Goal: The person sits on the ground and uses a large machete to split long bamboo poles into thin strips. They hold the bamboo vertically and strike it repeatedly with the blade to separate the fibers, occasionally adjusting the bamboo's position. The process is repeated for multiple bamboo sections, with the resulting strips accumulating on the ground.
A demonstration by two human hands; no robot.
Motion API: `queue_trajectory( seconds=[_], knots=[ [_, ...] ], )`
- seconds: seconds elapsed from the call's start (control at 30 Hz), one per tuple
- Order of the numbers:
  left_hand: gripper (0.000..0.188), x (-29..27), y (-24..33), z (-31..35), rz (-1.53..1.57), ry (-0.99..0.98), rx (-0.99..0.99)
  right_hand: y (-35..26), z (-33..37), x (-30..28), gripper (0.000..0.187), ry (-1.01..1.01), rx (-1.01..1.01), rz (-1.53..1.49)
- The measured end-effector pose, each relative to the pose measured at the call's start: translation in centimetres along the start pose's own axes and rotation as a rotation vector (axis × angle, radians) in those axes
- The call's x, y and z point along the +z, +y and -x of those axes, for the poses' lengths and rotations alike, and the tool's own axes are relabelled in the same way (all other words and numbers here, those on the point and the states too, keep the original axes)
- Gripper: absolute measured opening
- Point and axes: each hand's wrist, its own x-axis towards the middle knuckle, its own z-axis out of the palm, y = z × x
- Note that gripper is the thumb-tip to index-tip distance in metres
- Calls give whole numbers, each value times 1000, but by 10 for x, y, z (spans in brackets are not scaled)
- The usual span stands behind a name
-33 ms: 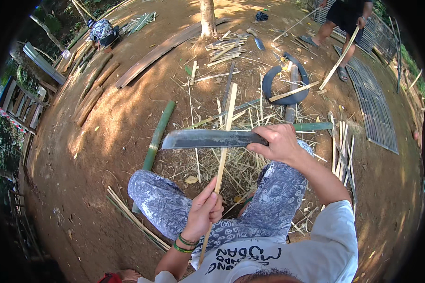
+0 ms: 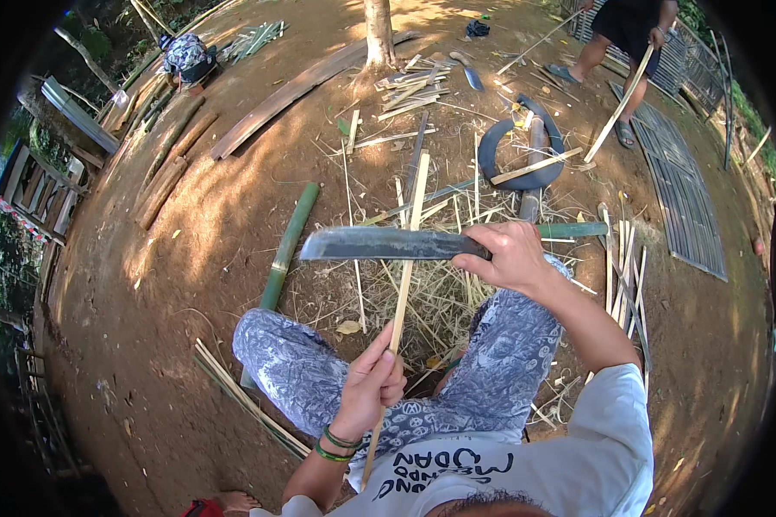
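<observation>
My left hand [image 2: 373, 376] is closed around a pale bamboo strip [image 2: 403, 289], which slants up and away from my lap. In my right hand [image 2: 509, 256] is the handle of a machete [image 2: 384, 244], mostly hidden by the fingers. Its broad dark blade points left and lies across the upper part of the strip. Whether the edge bites into the bamboo, I cannot tell. Thin shavings [image 2: 435, 314] lie heaped on the ground between and beyond my knees.
Green bamboo poles [image 2: 290, 246] lie beyond my knees. Split strips are bundled at left [image 2: 250, 401] and right [image 2: 627, 280]. A black rubber ring [image 2: 489, 155] rests near a tree trunk [image 2: 379, 39]. At the far right, a person [image 2: 629, 43] holds a long strip; another person [image 2: 187, 59] crouches far left.
The machete and my right hand have shifted slightly up and away along the strip. My left hand keeps its hold in nearly the same place.
</observation>
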Motion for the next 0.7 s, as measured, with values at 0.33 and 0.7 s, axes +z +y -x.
queue_trajectory(
  seconds=[0.33,0.7],
  knots=[
    [52,-5,-7,5,-41,24,34,-6,4,3,48,-34,37,-32],
    [52,-5,-15,13,-97,-9,81,2,0,-1,44,-110,40,21]
  ],
)
